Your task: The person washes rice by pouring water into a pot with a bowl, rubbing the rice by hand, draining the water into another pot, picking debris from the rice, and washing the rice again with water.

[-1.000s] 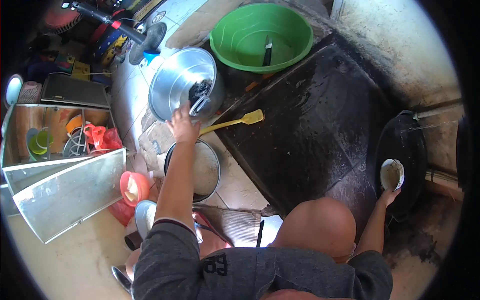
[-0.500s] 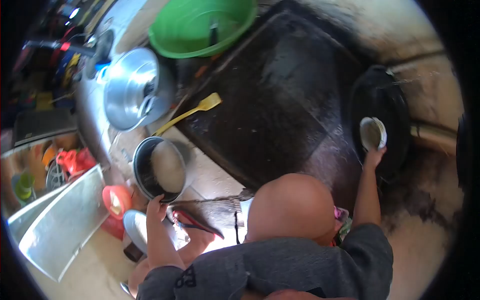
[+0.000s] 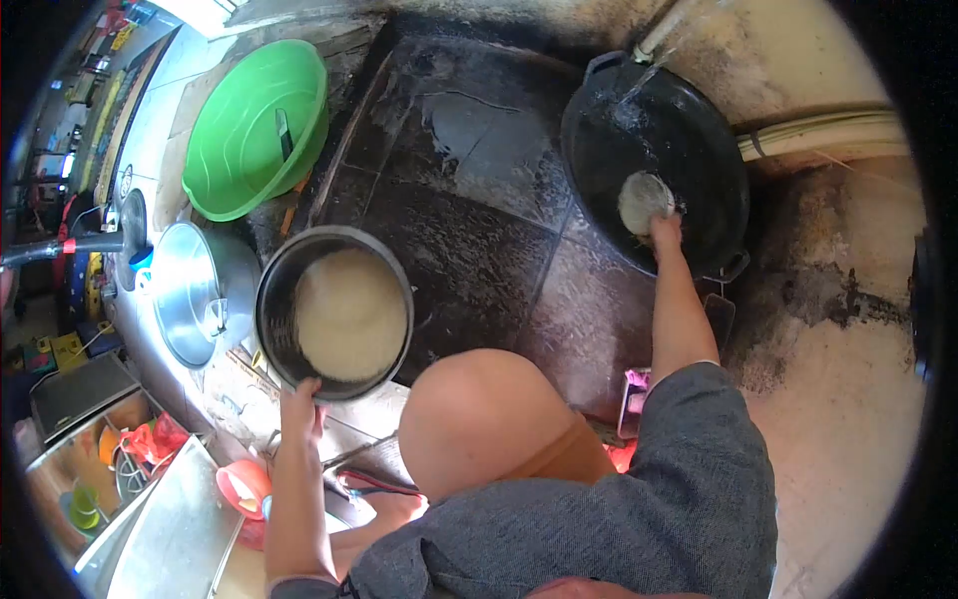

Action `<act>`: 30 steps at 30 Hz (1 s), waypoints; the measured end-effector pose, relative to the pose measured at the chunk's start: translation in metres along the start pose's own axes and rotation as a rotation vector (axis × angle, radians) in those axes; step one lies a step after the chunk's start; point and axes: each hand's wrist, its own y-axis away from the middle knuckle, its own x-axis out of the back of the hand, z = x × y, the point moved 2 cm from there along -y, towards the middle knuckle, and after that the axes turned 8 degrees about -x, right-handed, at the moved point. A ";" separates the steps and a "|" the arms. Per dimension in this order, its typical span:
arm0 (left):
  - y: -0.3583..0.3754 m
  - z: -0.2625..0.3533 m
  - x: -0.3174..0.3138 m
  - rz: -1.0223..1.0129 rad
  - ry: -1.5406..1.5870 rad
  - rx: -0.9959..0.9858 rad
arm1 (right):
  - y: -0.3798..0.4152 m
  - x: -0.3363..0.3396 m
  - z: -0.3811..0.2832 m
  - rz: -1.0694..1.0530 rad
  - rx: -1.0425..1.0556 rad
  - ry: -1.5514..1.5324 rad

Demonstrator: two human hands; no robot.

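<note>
My left hand grips the near rim of a dark-walled pot, tilted slightly towards me. A broad mound of pale grains, which look like rice, lies inside it. My right hand holds a small round bowl by its edge, its pale rim partly behind my fingers. That bowl is down inside a large black wok with two loop handles, which stands at the right by the wall. Water runs from a pipe into the wok.
A green basin with a dark-handled tool in it stands at the upper left. Below it is a shiny aluminium pot. Wet dark tiles lie between. At the lower left are an orange-red bowl and a pale panel.
The rice pot has come up off the floor and to the right in my left hand. My right hand has moved the small bowl deeper into the wok. My view has turned rightward.
</note>
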 end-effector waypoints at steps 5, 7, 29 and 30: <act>-0.013 0.056 -0.077 -0.332 -0.453 -0.178 | 0.066 0.018 -0.041 -0.604 -0.329 -0.861; -0.002 0.072 -0.111 -0.382 -0.508 -0.219 | 0.079 0.019 -0.058 -0.688 -0.331 -0.945; -0.084 -0.013 -0.289 -0.954 -0.573 -0.144 | 0.323 0.022 -0.220 -0.789 -0.110 -0.701; -0.115 -0.042 -0.305 -0.995 -0.635 -0.328 | 0.324 0.019 -0.218 -0.763 -0.107 -0.695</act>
